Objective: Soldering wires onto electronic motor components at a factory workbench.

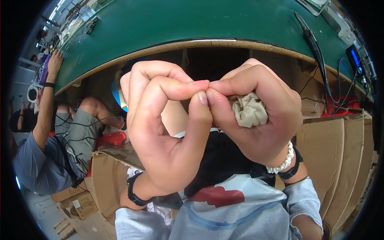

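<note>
the grip of the left hand [164, 120] is closed at thumb and forefinger, and its tips are met by those of the right hand [276, 108]; whether anything small is pinched between them cannot be told. a crumpled off-white wad [250, 112] is held in the right palm beneath curled fingers. a white scrunchie [283, 160] and a black band [295, 165] are worn on the right wrist, another dark band [134, 190] on the left. below, a grey garment [240, 218] marked with red and blue is seen. the lap is flanked by a large cardboard box [320, 160] at right and an open carton [108, 176] at left. the space under the green bench [180, 24] is partly hidden by the hands. on the bench's right side, a black soldering iron [314, 44] is laid near a device with a blue-lit display [355, 58]; loose cables are hung by the edge. a small circuit board [91, 25] is placed at the far left. beyond the left carton, a seated co-worker [44, 160] is seen, one arm stretched to the bench, above a pale floor [44, 208].
</note>
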Demonstrator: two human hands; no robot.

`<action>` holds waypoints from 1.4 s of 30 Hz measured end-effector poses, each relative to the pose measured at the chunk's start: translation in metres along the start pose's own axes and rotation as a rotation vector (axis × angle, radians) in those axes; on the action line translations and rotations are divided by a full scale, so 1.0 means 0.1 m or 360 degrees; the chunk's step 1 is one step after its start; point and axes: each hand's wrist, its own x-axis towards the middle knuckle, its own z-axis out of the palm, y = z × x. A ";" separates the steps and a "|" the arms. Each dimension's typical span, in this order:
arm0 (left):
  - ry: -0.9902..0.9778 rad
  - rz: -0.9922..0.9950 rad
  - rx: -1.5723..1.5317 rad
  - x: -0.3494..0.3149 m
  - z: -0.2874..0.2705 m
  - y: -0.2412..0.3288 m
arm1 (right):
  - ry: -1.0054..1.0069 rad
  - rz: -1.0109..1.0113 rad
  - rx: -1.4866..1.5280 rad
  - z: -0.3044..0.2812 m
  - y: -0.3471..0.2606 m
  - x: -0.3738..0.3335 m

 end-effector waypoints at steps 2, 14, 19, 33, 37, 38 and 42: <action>-0.0031 0.0066 0.0070 0.01 0.00 0.00 | 0.0008 0.0024 0.0022 0.00 0.00 0.00; -0.0098 -0.0022 0.0033 0.02 -0.01 -0.01 | 0.0074 0.0192 0.0226 0.06 0.01 -0.02; -0.0134 -0.0244 -0.0218 0.02 -0.01 0.01 | 0.0091 0.0292 0.0324 0.06 0.00 -0.03; -0.0178 -0.0050 0.0056 0.05 -0.06 -0.03 | 0.0046 0.0274 0.0133 0.06 -0.02 0.00; -0.0200 -0.0016 0.0084 0.05 -0.06 -0.04 | 0.0037 0.0354 0.0148 0.05 -0.03 0.01; -0.0201 -0.0016 0.0083 0.05 -0.06 -0.03 | 0.0038 0.0373 0.0175 0.05 -0.02 0.00; -0.0242 -0.0285 -0.0185 0.07 -0.07 -0.01 | 0.0011 0.0446 0.0267 0.02 0.00 0.00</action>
